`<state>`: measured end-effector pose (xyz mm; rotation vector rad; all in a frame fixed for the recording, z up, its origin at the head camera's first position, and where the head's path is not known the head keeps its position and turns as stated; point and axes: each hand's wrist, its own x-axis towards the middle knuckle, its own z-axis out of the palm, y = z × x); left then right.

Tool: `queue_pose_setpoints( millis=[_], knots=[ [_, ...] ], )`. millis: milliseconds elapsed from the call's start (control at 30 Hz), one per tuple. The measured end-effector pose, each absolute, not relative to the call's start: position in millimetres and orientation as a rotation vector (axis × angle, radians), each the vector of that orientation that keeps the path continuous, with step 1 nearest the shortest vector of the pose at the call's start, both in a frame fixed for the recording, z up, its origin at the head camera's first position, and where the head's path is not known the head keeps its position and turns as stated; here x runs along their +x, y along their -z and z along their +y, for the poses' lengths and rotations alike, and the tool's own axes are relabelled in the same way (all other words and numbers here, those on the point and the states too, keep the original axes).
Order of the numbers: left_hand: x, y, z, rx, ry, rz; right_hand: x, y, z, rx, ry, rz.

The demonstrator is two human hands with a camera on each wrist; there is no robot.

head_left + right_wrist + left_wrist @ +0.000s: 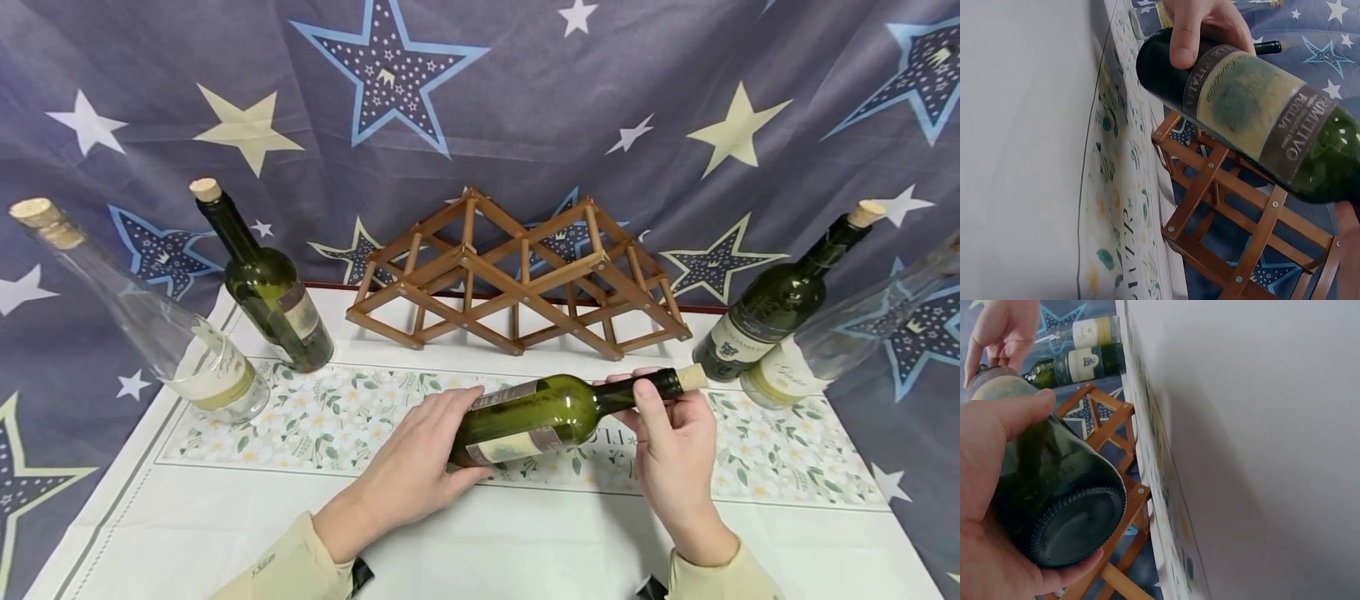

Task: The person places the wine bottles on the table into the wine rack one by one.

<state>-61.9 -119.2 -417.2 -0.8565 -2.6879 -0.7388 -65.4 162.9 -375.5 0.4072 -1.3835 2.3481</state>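
In the left hand (420,462), a green bottle (570,407) is gripped, its base partly hidden; the right hand (678,450) pinches its neck, an edge-cropped clear bottle (847,333) beyond.

A white-covered table (525,533) bears a wooden rack (527,298) and 4 upright bottles (261,279)

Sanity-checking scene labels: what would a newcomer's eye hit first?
The green bottle held on its side, front and centre, left hand round its base end, right hand at its neck. Then the wooden lattice rack behind it, with two upright bottles to either side. Last, the star-print backdrop across the back.
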Motion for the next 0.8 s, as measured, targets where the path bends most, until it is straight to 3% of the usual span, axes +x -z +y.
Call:
queue_pose_setpoints(
  millis=[500,800],
  knots=[
    [-67,405,-135,-0.845,0.640,-2.704,-74,373,175,0.600,-2.416,-1.403],
    [-70,397,-140,-0.837,0.596,-2.691,-83,366,192,0.615,-1.960,-1.565]
  ],
)
